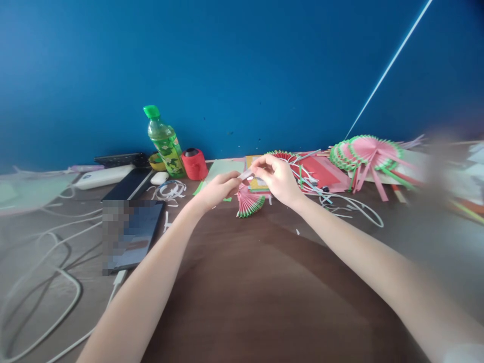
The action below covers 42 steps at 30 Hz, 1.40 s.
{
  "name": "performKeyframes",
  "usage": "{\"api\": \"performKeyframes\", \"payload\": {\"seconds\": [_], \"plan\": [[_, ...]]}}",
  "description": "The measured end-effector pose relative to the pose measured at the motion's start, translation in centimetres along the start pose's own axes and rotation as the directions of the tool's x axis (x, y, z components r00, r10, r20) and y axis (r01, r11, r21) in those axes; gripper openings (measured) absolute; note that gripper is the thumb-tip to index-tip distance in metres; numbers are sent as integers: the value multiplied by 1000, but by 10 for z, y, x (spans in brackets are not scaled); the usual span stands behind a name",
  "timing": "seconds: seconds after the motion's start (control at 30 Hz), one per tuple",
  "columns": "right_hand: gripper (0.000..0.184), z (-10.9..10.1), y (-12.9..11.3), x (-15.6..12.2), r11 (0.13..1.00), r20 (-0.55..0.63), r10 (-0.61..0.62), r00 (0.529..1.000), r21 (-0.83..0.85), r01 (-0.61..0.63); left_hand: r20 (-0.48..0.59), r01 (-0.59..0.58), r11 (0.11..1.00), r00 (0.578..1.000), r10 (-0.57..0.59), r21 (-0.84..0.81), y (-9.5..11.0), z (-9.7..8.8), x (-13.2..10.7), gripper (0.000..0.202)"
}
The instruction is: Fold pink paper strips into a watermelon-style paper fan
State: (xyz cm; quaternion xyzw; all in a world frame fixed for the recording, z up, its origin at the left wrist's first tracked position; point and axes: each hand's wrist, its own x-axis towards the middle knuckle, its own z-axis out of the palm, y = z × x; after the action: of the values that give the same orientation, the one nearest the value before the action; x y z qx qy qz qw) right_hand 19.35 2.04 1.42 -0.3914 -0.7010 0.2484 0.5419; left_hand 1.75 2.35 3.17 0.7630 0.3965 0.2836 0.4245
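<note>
Above the far middle of the desk, my left hand point(220, 190) and my right hand point(279, 180) meet with fingers closed. Between their fingertips is a small whitish strip point(246, 175), pinched from both sides; it could be tape or paper. Directly below the fingers, a pink pleated paper fan point(250, 204) with a green edge spreads toward me. Its upper end is partly hidden by my fingers, so I cannot tell whether the strip touches it. Colored paper sheets point(259, 185) lie behind my hands.
Left are a green-capped bottle point(165, 143), a red container point(194, 165), a phone point(138, 237) and white cables point(70, 275). Pleated pink-green paper rosettes point(372, 151), red paper point(321, 171) and thin paper strips point(340, 197) lie right. A blue wall point(242, 75) borders the desk.
</note>
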Motion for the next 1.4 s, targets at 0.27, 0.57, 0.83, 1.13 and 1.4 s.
{"api": "performKeyframes", "payload": {"seconds": [0.27,0.57,0.83,1.13,1.4], "plan": [[11,-5,-7,1,996,-9,50,999,70,-49,26,-13,1000,1000,13,-18,2,-11,1,22],[13,-8,-9,4,952,18,130,991,277,-130,11,19,994,1000,-18,-111,-4,-14,3,17],[11,-10,-3,6,931,-4,124,992,345,-115,-72,9,995,997,-16,-98,0,-12,1,19],[32,-8,-4,6,914,41,131,991,382,-137,-143,63,997,987,-69,-44,9,-7,-2,21],[23,-6,0,7,909,33,186,982,374,-185,-169,31,997,985,-44,-75,6,-8,-2,20]]}}
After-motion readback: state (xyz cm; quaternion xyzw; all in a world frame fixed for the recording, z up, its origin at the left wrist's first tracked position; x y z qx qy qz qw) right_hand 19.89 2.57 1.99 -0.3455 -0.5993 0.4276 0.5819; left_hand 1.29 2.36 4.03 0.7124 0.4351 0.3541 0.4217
